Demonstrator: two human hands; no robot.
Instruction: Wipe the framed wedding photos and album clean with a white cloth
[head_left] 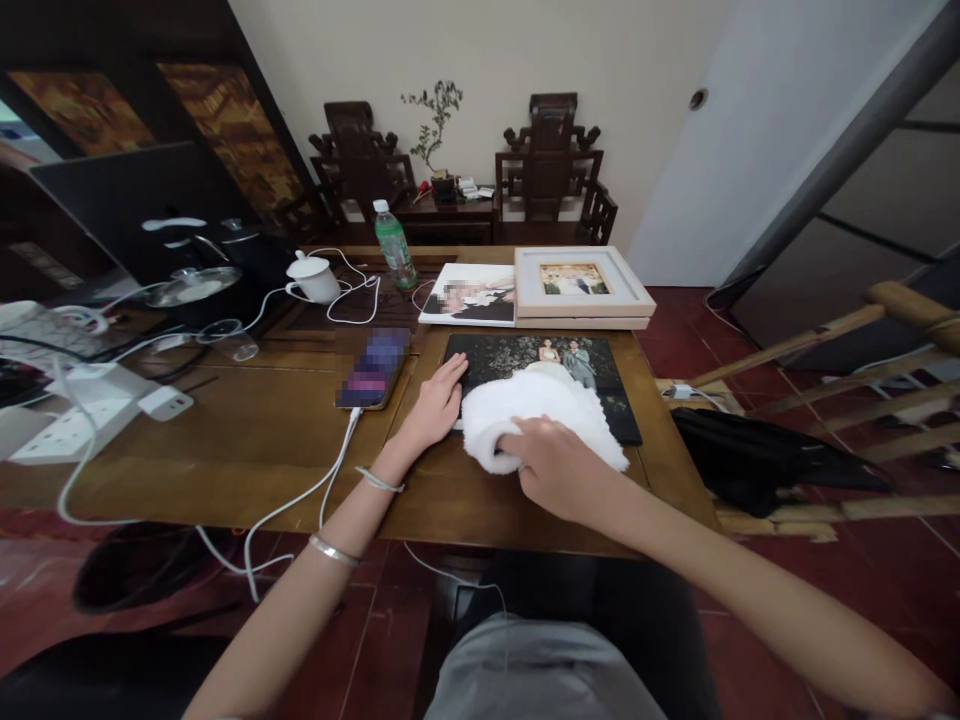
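A dark photo panel [615, 385] showing a couple lies flat on the wooden table [247, 440] in front of me. My left hand [436, 402] rests on its left edge, fingers stretched out. My right hand [551, 462] grips a fluffy white cloth [540, 405] and presses it on the lower part of the panel. The cloth covers the panel's lower middle, and its front corner hangs past the near edge. Part of the right fingers is hidden in the cloth's fold.
Behind the panel lie a white photo board [469, 312] and pale framed pictures [634, 290]. A plugged-in phone [373, 370], a green-labelled bottle [394, 245], a white lidded cup [313, 280] and a power strip [82, 415] stand left. White cables [292, 500] trail over the front edge.
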